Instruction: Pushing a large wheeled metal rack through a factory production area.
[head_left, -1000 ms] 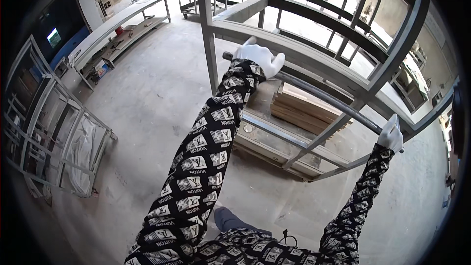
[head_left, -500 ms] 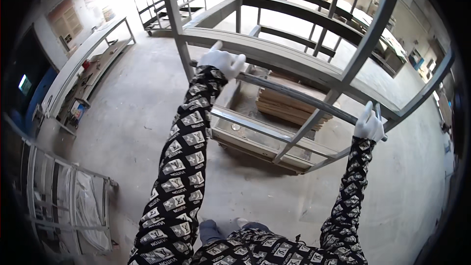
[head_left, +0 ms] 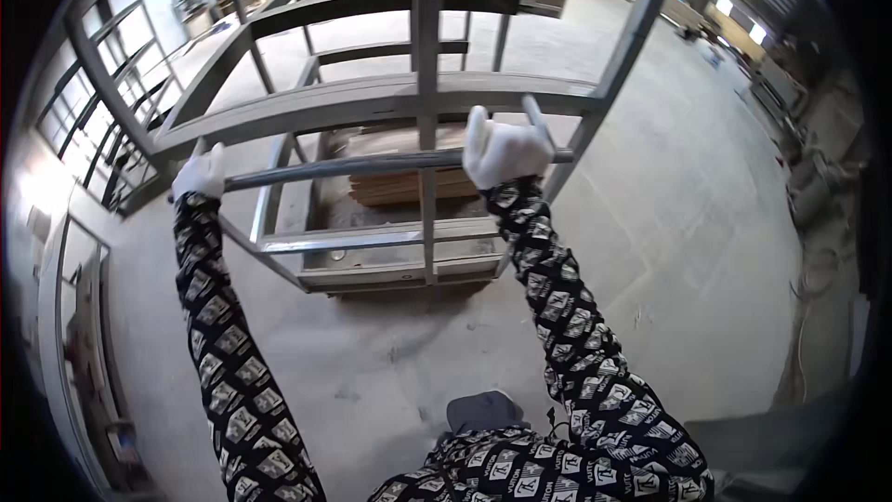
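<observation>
Fingers of left hand (head_left: 199, 173) and right hand (head_left: 506, 152) grip the rack's (head_left: 297, 112) bar (head_left: 344, 167) (near edge); uneven force could slew a corner

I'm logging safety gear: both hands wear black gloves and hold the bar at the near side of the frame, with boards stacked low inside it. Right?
Not quite: the gloves are white, not black, as the head view shows. Both hands do hold the bar at the near side of the frame, with boards stacked low inside it.
</observation>
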Tool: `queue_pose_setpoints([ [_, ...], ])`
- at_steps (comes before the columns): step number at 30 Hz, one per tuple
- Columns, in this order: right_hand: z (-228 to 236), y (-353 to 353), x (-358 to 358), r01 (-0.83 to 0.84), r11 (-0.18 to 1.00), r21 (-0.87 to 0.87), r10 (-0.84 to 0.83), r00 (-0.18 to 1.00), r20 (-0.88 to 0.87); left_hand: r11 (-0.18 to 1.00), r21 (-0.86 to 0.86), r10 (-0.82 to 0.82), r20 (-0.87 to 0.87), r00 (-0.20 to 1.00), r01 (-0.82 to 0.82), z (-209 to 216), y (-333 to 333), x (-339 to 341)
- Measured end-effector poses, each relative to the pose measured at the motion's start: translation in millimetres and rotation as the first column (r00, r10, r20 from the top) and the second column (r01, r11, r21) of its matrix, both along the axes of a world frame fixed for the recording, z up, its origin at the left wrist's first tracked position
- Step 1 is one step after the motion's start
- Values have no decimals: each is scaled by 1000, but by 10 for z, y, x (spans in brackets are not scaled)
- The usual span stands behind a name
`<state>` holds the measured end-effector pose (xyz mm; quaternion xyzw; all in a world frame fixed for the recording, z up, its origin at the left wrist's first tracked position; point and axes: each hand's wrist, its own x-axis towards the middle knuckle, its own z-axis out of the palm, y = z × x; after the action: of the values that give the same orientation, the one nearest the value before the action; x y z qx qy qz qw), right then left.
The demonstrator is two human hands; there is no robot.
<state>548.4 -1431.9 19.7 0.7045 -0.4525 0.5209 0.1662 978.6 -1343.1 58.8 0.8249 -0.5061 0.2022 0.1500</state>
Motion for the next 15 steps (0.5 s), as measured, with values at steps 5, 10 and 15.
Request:
queue_pose_setpoints([
  [5,60,35,70,-55,994,-96,56,998,10,996,91,7,-76,997,0,-1,-40,427],
  [10,-49,-151,-29,-27,978,-209,46,995,90,996,87,-12,-102,995,21,96,-140,-29],
  [15,4,-34,-25,86,989,-124,-77,994,74,995,25,-90,-66,994,92,143,-61,-227],
])
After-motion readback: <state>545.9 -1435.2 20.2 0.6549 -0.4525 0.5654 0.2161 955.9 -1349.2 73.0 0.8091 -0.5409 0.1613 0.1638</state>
